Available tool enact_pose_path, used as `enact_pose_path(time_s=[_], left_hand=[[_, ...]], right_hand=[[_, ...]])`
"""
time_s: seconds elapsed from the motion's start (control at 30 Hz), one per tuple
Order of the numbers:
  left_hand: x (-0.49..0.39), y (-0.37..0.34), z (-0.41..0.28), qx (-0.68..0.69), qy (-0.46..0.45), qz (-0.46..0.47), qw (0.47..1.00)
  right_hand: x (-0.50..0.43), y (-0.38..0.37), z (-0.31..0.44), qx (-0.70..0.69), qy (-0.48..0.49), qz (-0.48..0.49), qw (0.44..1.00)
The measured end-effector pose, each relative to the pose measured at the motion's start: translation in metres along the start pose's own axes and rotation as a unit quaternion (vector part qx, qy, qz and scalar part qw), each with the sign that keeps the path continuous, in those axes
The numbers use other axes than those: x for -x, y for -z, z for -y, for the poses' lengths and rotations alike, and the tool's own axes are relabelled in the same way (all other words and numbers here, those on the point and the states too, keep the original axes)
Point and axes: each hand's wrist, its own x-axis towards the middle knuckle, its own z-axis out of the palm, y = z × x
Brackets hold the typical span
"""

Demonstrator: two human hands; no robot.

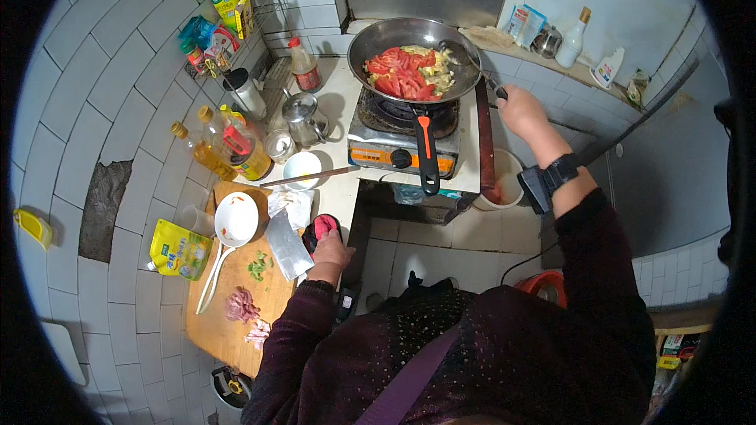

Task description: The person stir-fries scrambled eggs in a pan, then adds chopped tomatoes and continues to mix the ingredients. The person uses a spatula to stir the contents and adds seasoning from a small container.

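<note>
My right hand (522,111) grips the dark handle end of a metal ladle (485,78), whose bowl rests inside the right of a frying wok (378,35). Sliced tomatoes (401,74) lie in the wok beside and over scrambled egg (440,77). The wok sits on a portable gas stove (378,156), its black handle (428,159) pointing towards me. Lower left, my left hand (331,257) has its fingers on a black-and-pink pad (325,225) at the counter edge; what the pad is cannot be made out. Beside it lies a cleaver (288,245).
The cutting board (201,324) bears sliced meat (241,305), chopped green pepper (258,265), a white bowl (236,218) and a white spoon (211,277). Chopsticks (313,176) lie across another bowl (302,162). Oil bottles (207,150) and a metal pot (301,112) stand behind. A bucket (505,174) is right of the stove.
</note>
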Motion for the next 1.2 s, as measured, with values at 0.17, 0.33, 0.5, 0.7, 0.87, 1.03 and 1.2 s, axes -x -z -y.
enact_pose_path(time_s=[0.17, 0.33, 0.5, 0.7, 0.87, 1.03, 1.2], left_hand=[[-0.009, -0.001, 0.001, -0.047, 0.001, 0.035, 0.998], [-0.006, -0.003, 0.006, -0.032, -0.020, 0.022, 0.999], [-0.005, -0.001, 0.007, -0.032, -0.031, 0.023, 0.999], [-0.005, 0.004, 0.007, -0.030, -0.033, 0.037, 0.998], [-0.005, 0.003, 0.008, -0.026, -0.025, 0.045, 0.998], [-0.010, -0.002, 0.012, -0.028, -0.039, 0.043, 0.998], [-0.011, -0.003, 0.014, -0.022, -0.038, 0.035, 0.998]], right_hand=[[-0.018, -0.032, 0.023, -0.246, -0.046, 0.093, 0.964], [0.000, -0.032, 0.024, -0.427, -0.111, 0.178, 0.879], [0.044, -0.007, 0.030, -0.252, 0.102, 0.090, 0.958], [0.076, -0.003, 0.050, -0.077, 0.160, 0.069, 0.982], [0.026, -0.018, 0.041, -0.068, 0.113, 0.058, 0.990], [-0.019, -0.013, 0.026, -0.061, 0.061, 0.015, 0.996], [-0.047, -0.027, 0.053, -0.214, -0.005, 0.078, 0.974]])
